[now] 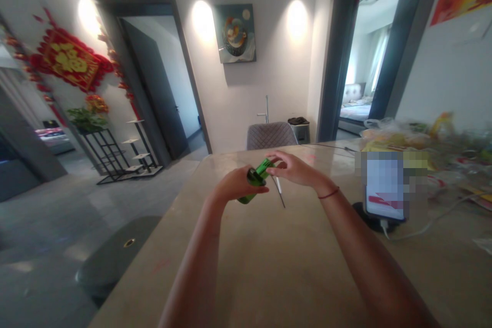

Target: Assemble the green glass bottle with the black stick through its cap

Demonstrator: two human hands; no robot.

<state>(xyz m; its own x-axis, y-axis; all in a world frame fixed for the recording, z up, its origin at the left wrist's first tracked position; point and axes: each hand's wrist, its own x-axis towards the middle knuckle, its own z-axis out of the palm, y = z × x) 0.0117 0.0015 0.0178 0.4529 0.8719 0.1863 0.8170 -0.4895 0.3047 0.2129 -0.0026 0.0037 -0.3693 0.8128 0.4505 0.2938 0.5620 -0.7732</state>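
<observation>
Over the table, my left hand [235, 183] is wrapped round a green rounded body [246, 198] with a dark upper end; its exact kind is unclear. A bright green, block-like piece [263, 166] slants up out of that dark end. The fingers of my right hand [295, 168] are closed on the upper end of this piece, with a red cord round the wrist. Just below my right fingers are a thin dark rod [282, 200] and a small white strip [279, 185]. My fingers partly hide the green parts.
A phone [384, 184] stands on a dark stand at the right, with a white cable [415, 233] trailing from it. Plastic bags [400, 133] are heaped behind it. A grey chair [272, 136] faces me across the table [265, 271]; a dark stool [119, 251] is at the left.
</observation>
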